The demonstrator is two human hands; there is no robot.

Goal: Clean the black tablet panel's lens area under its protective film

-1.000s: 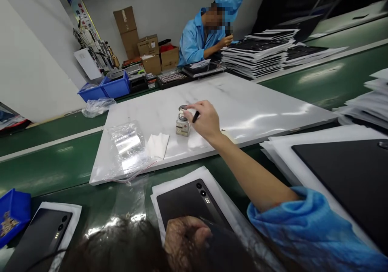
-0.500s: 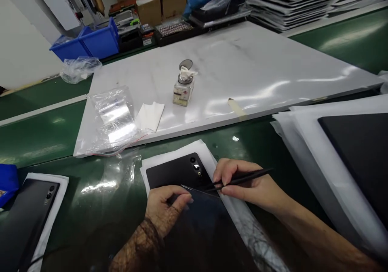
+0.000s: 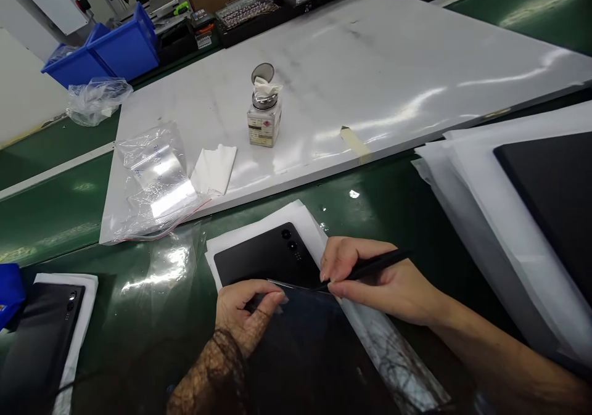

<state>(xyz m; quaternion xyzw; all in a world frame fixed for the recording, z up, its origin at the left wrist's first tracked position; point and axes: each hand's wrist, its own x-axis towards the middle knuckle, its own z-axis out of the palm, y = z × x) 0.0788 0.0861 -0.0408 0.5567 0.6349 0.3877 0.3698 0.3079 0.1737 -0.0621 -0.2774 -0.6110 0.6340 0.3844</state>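
A black tablet (image 3: 266, 258) lies back up on white foam sheets (image 3: 296, 216) on the green belt in front of me, its camera lenses near the top. My left hand (image 3: 245, 313) pinches the edge of a clear film sheet (image 3: 305, 341) lifted over the tablet's lower part. My right hand (image 3: 370, 279) is closed on black tweezers (image 3: 370, 266), whose tips touch the film's top edge. A small glass solvent bottle (image 3: 263, 116) with a white wipe on its cap stands on the white board (image 3: 393, 76).
A clear zip bag (image 3: 155, 184) and a folded white cloth (image 3: 215, 168) lie on the board's left. Another tablet (image 3: 39, 341) on foam sits at lower left. A large stack of foam sheets with a dark panel (image 3: 550, 205) fills the right. Blue bins (image 3: 106, 54) stand far left.
My right hand came back from the solvent bottle with the tweezers to the film's edge over the tablet. The view tilted down, so the co-worker at the far side is out of sight.
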